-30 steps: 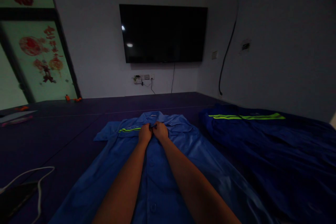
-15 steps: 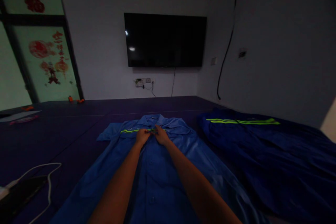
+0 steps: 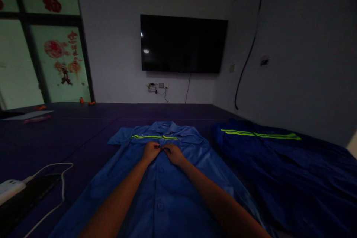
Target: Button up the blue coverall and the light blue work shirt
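Observation:
A light blue work shirt [image 3: 167, 189] with a yellow-green reflective stripe lies flat on the dark purple surface [image 3: 69, 134], collar away from me. My left hand [image 3: 151, 151] and my right hand [image 3: 173, 153] meet on the shirt's front placket, just below the stripe. Both have their fingers curled in a pinch on the fabric at the button line. What exactly sits between the fingertips is too dark to make out.
A darker blue garment [image 3: 279, 163] with a reflective stripe lies to the right. A white charger block [image 3: 9, 187] with its cable and a dark flat device [image 3: 30, 193] sit at the left. A wall television [image 3: 182, 43] hangs ahead; a window [image 3: 41, 55] is far left.
Both hands have slid from the collar down the shirt's front toward me, staying together on the placket. The camera view has shifted slightly left.

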`<state>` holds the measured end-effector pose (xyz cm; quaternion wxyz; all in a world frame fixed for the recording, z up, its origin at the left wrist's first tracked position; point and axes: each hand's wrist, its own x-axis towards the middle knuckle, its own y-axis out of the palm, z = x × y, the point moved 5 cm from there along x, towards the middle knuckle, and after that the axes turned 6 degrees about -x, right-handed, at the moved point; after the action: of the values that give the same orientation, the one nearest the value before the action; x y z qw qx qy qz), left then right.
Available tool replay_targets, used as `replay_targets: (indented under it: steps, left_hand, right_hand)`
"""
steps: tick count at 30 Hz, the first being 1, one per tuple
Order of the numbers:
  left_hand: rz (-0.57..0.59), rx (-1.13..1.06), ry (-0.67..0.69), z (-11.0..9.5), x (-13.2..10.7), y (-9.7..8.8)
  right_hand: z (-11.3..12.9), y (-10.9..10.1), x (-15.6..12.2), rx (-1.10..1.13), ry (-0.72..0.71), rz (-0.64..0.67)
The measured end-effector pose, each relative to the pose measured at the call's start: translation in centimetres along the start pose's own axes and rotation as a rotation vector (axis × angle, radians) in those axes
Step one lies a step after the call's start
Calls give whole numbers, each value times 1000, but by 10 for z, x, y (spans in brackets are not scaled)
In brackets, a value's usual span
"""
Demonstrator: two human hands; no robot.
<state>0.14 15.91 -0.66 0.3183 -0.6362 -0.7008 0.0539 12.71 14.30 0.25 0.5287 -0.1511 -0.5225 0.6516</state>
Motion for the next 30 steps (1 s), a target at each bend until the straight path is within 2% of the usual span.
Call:
replay_targets:
  steps: [7,17,30]
  left_hand:
    - [-17,11,22,1,-4,-6]
    - [-76,164,63,-10,-6,-8]
    - [-60,160,52,-10,-9,-9]
  right_hand:
    - [6,-1,0,-73,0,28]
    - [13,0,0,-198,139,-14]
    - [15,-2,-2,-294,102,15]
